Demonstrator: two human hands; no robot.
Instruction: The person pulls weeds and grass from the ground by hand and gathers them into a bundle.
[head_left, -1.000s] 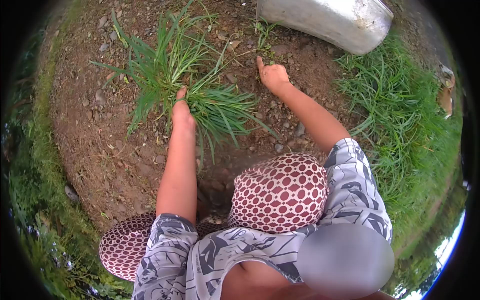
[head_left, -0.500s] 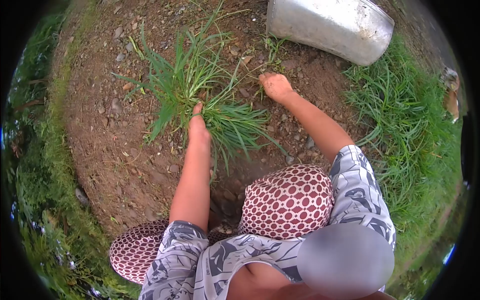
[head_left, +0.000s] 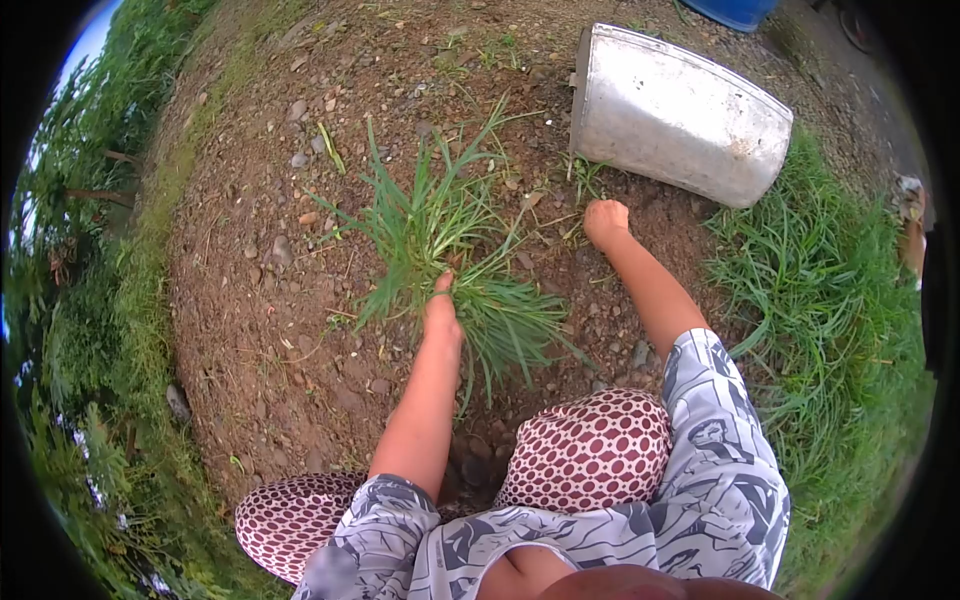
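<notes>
My left hand (head_left: 441, 300) is closed around a bunch of long green grass (head_left: 430, 235), whose blades fan out above and to the right of the fist. Farther right, my right hand (head_left: 607, 222) is closed low against the brown soil, just below the mouth end of a metal bucket (head_left: 685, 115) lying on its side. Thin stems and a small weed (head_left: 585, 180) are beside those fingers. The fingertips face the ground, so what they grip is hidden.
Stony brown soil (head_left: 270, 340) surrounds the hands. Thick grass (head_left: 810, 300) lies at the right, below the bucket. A blue container (head_left: 735, 10) shows at the top edge. My patterned knee (head_left: 590, 450) is close below the hands, and bushes line the left.
The view has tilted, so the ground and bucket appear lower and farther right. My right hand is slightly closer to the bucket. The left hand keeps its hold on the grass.
</notes>
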